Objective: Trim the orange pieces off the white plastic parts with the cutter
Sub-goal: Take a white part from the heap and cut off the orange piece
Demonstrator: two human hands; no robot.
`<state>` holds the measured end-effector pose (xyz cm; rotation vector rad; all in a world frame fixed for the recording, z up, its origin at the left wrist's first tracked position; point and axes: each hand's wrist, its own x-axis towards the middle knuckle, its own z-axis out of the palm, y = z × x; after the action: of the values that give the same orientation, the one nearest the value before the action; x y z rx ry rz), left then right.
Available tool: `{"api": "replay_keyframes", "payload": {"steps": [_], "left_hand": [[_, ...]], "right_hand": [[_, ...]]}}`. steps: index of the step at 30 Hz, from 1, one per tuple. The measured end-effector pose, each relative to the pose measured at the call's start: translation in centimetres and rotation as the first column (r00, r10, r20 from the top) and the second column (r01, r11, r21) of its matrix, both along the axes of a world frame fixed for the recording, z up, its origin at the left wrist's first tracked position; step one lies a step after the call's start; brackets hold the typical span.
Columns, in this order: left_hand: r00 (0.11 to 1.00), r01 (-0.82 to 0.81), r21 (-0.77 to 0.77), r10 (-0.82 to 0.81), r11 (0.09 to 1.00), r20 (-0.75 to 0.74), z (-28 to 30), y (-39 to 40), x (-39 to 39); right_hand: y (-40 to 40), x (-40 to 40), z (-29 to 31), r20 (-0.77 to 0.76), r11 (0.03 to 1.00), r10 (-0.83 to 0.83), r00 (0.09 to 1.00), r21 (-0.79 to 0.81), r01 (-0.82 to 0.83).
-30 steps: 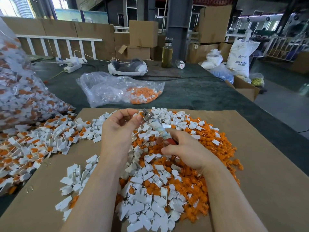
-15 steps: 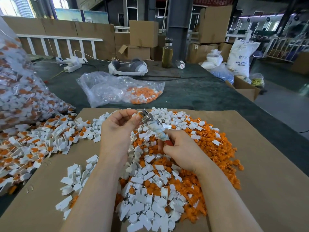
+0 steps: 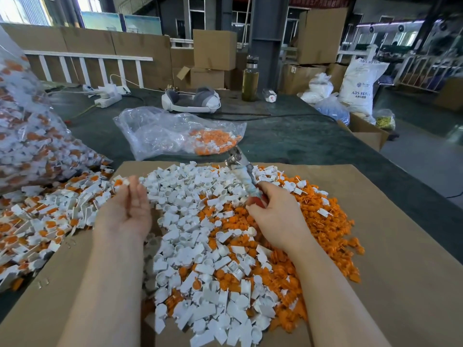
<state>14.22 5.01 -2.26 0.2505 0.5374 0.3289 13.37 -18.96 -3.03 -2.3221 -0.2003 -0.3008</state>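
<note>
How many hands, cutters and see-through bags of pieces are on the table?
Hands: 2, the left hand and the right hand
Cutters: 1, the cutter held by the right hand
See-through bags: 2, the big bag and the small bag
Total: 5

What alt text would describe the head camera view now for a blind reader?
A person's right hand grips a cutter above a pile of white and orange plastic parts on cardboard. The left hand reaches toward untrimmed parts.
</note>
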Motion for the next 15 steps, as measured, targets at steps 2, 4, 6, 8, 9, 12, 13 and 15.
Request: {"api": "replay_keyframes", "payload": {"steps": [2,4,6,8,9,12,13,15], "left_hand": [[0.998,-0.059,-0.108,0.06,0.992,0.008,-0.5,1.3,0.4],[0.993,-0.118,-0.187,0.121,0.975,0.007,-0.8,2.0,0.6],[0.983,-0.168,-0.246,0.181,0.955,0.031,-0.8,2.3,0.5],[0.97,-0.203,-0.295,0.233,0.934,0.069,-0.8,2.4,0.3],[0.963,-0.218,-0.315,0.256,0.924,0.085,-0.7,2.4,0.2],[0.949,-0.238,-0.331,0.291,0.913,0.119,-0.6,2.1,-0.2],[0.952,-0.229,-0.311,0.279,0.922,0.126,-0.6,2.0,-0.3],[0.977,-0.165,-0.165,0.184,0.972,0.107,-0.4,1.7,-0.3]], "right_hand": [[-0.1,0.1,0.0,0.0,1.0,-0.031,1.0,0.002,0.031],[-0.2,0.2,-0.1,-0.001,0.998,-0.058,0.998,0.007,0.058],[-0.3,0.2,-0.1,0.005,0.996,-0.089,0.996,0.002,0.089],[-0.3,0.3,-0.1,-0.002,0.993,-0.12,0.993,0.006,0.12],[-0.4,0.3,-0.1,-0.01,0.991,-0.134,0.991,0.016,0.134],[-0.4,0.4,-0.1,-0.026,0.985,-0.165,0.986,0.036,0.166],[-0.5,0.4,-0.1,-0.025,0.984,-0.174,0.984,0.032,0.175],[-0.5,0.4,-0.1,-0.021,0.982,-0.188,0.982,0.026,0.189]]}}
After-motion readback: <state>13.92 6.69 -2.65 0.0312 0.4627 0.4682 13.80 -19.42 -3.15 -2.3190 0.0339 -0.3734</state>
